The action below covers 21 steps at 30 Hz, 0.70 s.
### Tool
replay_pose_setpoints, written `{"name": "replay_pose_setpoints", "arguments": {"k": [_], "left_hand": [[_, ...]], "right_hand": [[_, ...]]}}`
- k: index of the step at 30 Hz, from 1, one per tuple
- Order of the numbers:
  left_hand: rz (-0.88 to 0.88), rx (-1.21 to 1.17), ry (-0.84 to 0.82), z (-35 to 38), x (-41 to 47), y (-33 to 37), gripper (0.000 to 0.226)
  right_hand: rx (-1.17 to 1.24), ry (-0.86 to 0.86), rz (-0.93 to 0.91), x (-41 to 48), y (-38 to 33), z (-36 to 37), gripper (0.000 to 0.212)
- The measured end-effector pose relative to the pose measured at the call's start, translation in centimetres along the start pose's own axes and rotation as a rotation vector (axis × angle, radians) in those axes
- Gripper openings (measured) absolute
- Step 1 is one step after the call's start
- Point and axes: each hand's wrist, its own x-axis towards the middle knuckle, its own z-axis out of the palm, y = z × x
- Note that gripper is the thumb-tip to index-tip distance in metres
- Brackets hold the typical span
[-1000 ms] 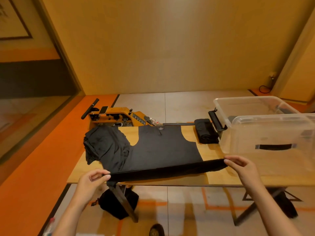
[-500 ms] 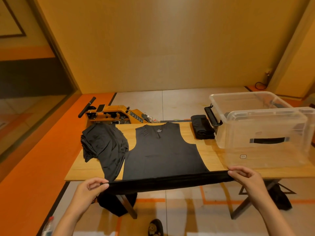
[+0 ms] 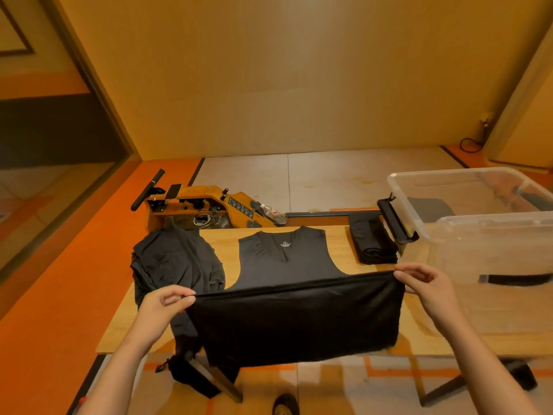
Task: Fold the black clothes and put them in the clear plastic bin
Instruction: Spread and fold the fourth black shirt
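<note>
A black sleeveless top lies neck-away on the wooden table. Its hem is lifted off the table and carried over the body, so the lower part hangs as a dark sheet. My left hand pinches the hem's left corner and my right hand pinches the right corner. A crumpled black garment lies at the table's left. A folded black piece sits at the far edge. The clear plastic bin stands at the right, with a dark folded item inside.
An orange rowing machine with a black handle sits on the floor behind the table. A black bag lies on the floor under the table's front left. The bin's black latch juts toward the folded piece. A shoe tip shows at the bottom.
Both hands have raised the hem from the table's front edge and moved it away from me over the top. The view has come closer to the table.
</note>
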Motion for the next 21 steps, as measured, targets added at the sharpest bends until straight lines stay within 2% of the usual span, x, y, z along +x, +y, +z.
{"name": "replay_pose_setpoints", "arguments": {"k": [7,13,17,21], "left_hand": [[-0.071,-0.014,0.014,1.8,14.2,1.2,0.01],[-0.207,-0.018,0.019,4.5,26.8,-1.3,0.012],[-0.252,0.133,-0.008,7.3,31.8,-4.9,0.008],[-0.21,0.248,0.026,9.3,33.4,-6.7,0.008]], "right_hand": [[-0.197,0.084,-0.029,12.6,-0.3,6.6,0.014],[-0.45,0.165,-0.01,24.0,3.8,12.7,0.015],[-0.735,0.114,0.018,29.1,8.1,16.2,0.015],[-0.908,0.061,0.021,31.0,9.9,17.8,0.019]]}}
